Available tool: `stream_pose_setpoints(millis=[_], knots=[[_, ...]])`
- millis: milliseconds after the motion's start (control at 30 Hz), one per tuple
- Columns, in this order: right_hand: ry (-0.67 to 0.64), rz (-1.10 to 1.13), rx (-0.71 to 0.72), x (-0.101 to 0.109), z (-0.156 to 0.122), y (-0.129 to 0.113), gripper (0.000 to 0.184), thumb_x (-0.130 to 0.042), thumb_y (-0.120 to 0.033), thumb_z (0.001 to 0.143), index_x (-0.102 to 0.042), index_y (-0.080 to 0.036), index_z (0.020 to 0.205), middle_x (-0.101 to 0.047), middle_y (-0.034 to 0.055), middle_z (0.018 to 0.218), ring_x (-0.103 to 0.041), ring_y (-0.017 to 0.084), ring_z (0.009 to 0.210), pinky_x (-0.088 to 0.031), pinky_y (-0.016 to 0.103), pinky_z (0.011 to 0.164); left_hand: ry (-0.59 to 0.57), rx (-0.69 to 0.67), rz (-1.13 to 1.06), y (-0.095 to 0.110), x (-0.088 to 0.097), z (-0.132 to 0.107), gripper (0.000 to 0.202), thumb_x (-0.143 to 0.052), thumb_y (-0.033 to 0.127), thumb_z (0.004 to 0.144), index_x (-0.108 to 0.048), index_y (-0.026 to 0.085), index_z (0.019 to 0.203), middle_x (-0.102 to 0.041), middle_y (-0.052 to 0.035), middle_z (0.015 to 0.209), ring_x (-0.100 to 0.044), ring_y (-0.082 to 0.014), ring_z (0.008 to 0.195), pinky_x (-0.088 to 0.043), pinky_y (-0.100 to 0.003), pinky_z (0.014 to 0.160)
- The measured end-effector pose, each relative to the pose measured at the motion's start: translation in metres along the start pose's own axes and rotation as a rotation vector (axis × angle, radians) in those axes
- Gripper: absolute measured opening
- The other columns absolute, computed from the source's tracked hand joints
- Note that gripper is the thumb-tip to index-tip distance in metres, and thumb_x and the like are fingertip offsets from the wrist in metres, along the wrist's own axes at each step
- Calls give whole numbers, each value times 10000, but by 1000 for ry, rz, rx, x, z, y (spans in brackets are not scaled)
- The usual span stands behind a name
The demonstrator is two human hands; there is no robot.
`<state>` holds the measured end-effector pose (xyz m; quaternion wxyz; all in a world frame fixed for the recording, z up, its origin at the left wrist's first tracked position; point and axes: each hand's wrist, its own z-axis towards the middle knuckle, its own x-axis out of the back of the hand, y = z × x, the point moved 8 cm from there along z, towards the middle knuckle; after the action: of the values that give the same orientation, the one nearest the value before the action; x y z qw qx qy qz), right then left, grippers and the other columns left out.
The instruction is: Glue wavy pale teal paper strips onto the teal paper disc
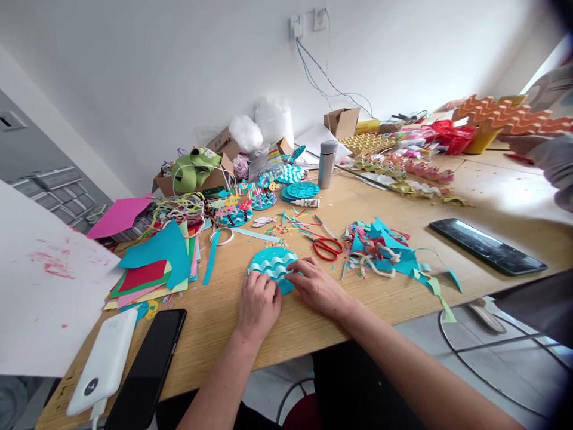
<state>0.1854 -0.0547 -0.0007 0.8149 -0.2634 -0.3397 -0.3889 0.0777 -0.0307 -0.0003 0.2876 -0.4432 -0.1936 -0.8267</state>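
Note:
A round turquoise paper disc [271, 255] lies on the table in front of me, with pale, wavy paper strips [273, 263] running across it. My left hand [259, 303] rests on the lower left of the disc, fingers curled and pressing on the end of the strips. At the right edge, my right hand [317, 288] has its thumb and fingers drawn together at the strips' other end. The fingers partly hide the disc's lower half. Just beyond the disc are tiny paper scraps [280, 232] and red-handled scissors [326, 248].
Coloured paper sheets [156, 257], a white power bank [105, 358] and a black phone [147, 364] lie left. Finished-looking paper decorations [235, 209], a glue bottle [307, 203] and a steel flask [327, 164] stand behind. Rightward are paper offcuts [380, 248], a tablet-like device [487, 245] and another person's sleeve [553, 164].

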Motion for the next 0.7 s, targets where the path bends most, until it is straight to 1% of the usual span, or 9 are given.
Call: stream_pose_setpoints(millis=[233, 400, 567, 700], knots=[[-47, 30, -20, -2, -1, 1, 276, -494, -68, 853, -660, -182, 1042, -622, 115, 1054, -586, 210, 961, -444, 375, 873, 6, -3, -7, 0, -1, -3, 130, -579, 153, 823, -618, 196, 706, -615, -64, 781, -533, -244, 858, -468, -416, 777], [-61, 49, -29, 0, -2, 2, 300, -484, -78, 873, -665, -189, 1085, -620, 116, 1063, -571, 208, 969, -426, 365, 861, 1, 1, -7, 0, -2, -3, 145, -565, 135, 828, -616, 194, 706, -618, -66, 796, -536, -241, 867, -473, -412, 777], [-51, 21, -19, 0, -3, 6, 313, -495, -107, 901, -668, -244, 1123, -648, 93, 1041, -572, 192, 904, -391, 362, 813, 29, 9, -29, 0, 1, -3, 111, -571, 132, 829, -615, 190, 745, -636, -61, 803, -537, -248, 875, -476, -418, 793], [-53, 13, -14, 0, -2, 7, 337, -507, -89, 891, -675, -263, 1125, -658, 89, 1041, -573, 192, 911, -378, 362, 816, 25, 46, -69, -3, 2, -2, 83, -606, 118, 797, -594, 198, 816, -638, -54, 792, -536, -254, 864, -480, -420, 782]])
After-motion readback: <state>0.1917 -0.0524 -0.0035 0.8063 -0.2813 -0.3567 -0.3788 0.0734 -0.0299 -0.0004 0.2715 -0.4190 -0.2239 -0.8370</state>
